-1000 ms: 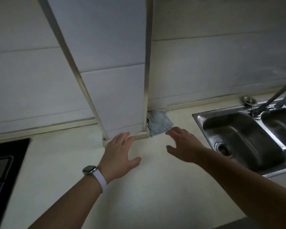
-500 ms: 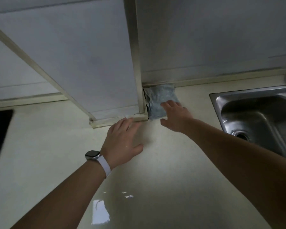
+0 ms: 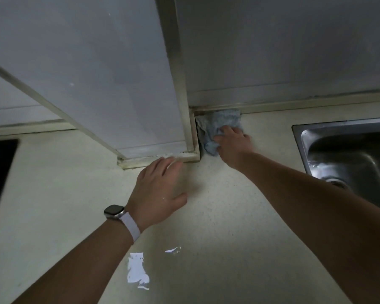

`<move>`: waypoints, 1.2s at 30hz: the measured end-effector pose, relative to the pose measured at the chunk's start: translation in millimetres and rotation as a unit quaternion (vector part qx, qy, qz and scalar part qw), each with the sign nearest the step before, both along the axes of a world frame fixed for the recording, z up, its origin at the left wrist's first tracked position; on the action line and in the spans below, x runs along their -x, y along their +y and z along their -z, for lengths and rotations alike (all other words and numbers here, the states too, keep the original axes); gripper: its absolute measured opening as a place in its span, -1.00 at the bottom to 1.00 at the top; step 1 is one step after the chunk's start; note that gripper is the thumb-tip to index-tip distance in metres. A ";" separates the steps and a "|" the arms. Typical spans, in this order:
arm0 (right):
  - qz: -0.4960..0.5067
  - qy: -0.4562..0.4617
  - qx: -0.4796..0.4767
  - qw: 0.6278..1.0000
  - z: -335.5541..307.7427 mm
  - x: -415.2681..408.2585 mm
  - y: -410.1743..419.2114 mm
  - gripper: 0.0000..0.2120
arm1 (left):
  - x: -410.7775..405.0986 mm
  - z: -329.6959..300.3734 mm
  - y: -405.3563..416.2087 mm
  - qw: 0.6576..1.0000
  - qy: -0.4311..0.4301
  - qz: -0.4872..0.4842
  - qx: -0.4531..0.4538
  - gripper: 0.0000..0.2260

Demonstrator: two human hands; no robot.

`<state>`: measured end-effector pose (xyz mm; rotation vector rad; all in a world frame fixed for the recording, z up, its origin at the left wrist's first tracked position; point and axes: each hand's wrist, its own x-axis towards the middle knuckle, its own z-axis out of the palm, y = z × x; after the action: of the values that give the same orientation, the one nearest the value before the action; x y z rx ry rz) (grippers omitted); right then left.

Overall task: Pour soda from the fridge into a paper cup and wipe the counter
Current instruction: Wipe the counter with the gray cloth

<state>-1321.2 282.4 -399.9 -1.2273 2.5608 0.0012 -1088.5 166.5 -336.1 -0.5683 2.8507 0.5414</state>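
I am watching the right hand (image 3: 233,142) closing its grip on the blue-grey cloth (image 3: 219,126), fingers curling into the fabric just right of the frame's centre. The cloth is sitting bunched on the pale table (image 3: 217,216), tucked into the corner where the white boxed column (image 3: 110,84) is meeting the back wall. The left hand (image 3: 158,189) is lying flat at centre frame, fingers spread and relaxed, holding nothing, its tips reaching the column's base. A watch (image 3: 114,212) is sitting on that wrist. Glossy wet patches (image 3: 137,270) are shining at lower centre. The steel sink (image 3: 347,154) is showing at the right edge.
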 end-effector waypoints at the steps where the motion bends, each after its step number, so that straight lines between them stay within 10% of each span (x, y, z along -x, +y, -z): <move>1: 0.003 0.007 -0.001 1.000 0.8 -1.7 -0.6 -0.57 | 0.9 -1.7 0.5 1.000 0.000 -0.001 -0.001 -0.29; 24: 0.028 -0.096 0.119 0.988 -98.0 -130.4 53.0 -0.69 | -68.5 -32.2 -8.4 0.999 -0.001 0.042 0.030 -0.24; 31: -0.057 -0.084 0.070 0.992 -71.2 -223.8 72.3 -0.39 | -105.1 -31.7 -17.2 0.998 0.016 0.057 0.032 -0.25; 36: -0.065 -0.083 0.019 0.994 -30.7 -271.7 83.5 -0.52 | -126.7 -20.7 -18.1 0.997 0.014 0.074 0.021 -0.27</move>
<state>-1049.5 365.9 -369.2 -1.3461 2.3454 -0.1172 -961.8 148.5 -315.5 -0.3553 2.9066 0.4683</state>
